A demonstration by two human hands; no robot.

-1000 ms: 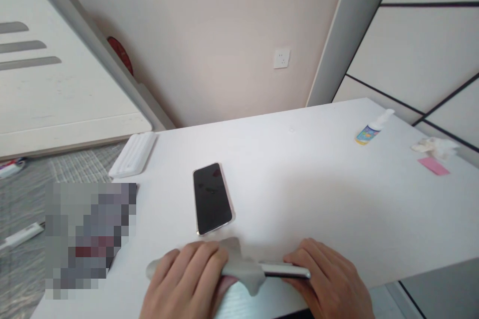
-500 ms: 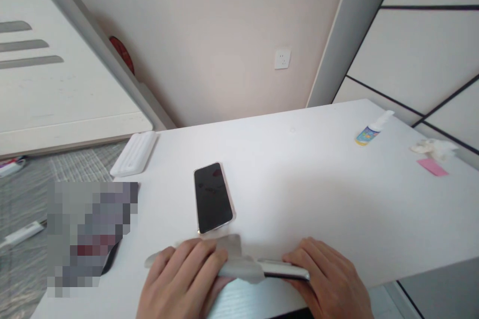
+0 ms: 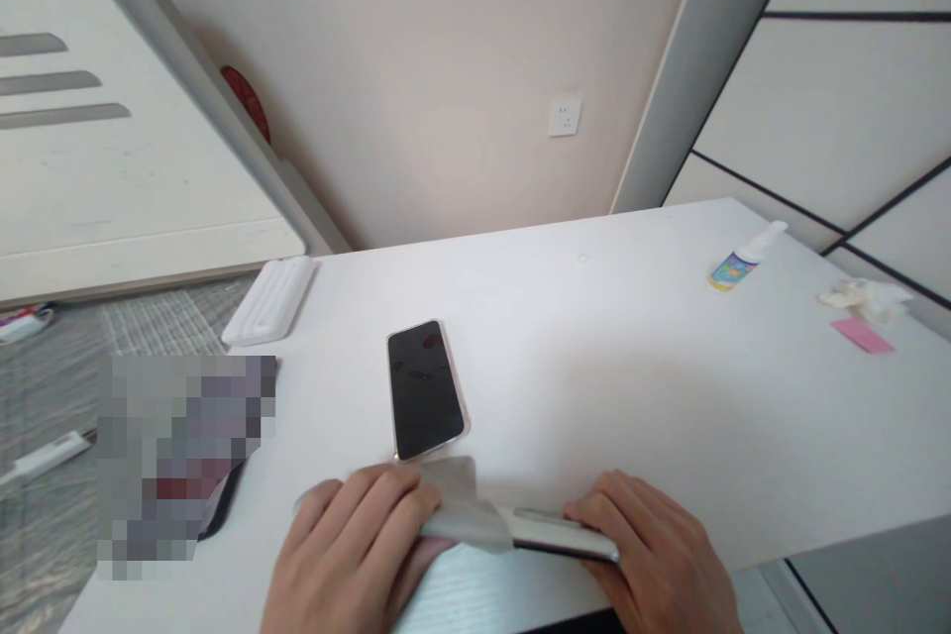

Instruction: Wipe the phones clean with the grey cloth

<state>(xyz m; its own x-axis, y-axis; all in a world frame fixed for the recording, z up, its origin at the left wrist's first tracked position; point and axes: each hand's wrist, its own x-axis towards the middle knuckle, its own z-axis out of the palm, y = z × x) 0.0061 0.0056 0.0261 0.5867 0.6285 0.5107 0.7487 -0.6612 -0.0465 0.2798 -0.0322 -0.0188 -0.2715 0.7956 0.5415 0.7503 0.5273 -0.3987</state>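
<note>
Near the table's front edge, both hands are on a slim, silver-white device with a dark edge (image 3: 557, 537), held nearly level; its exact kind cannot be told. My left hand (image 3: 357, 540) is closed over a soft grey cloth (image 3: 455, 490), which wraps the device's left part and hides it. Fingers of my right hand (image 3: 646, 540) grip the bare right end. Just beyond the cloth, a black-screened phone (image 3: 426, 391) in a clear case lies flat, face up.
On the white table (image 3: 565, 317) are a white case (image 3: 271, 300) at the far left, a small spray bottle (image 3: 743, 260), a crumpled tissue (image 3: 866, 297) and a pink slip (image 3: 862, 335) at right. A pixelated patch (image 3: 193, 456) covers something at the left edge.
My left hand has slid slightly left with the grey cloth, baring a little more of the device. My right hand stays at its end. The whole view has shifted slightly.
</note>
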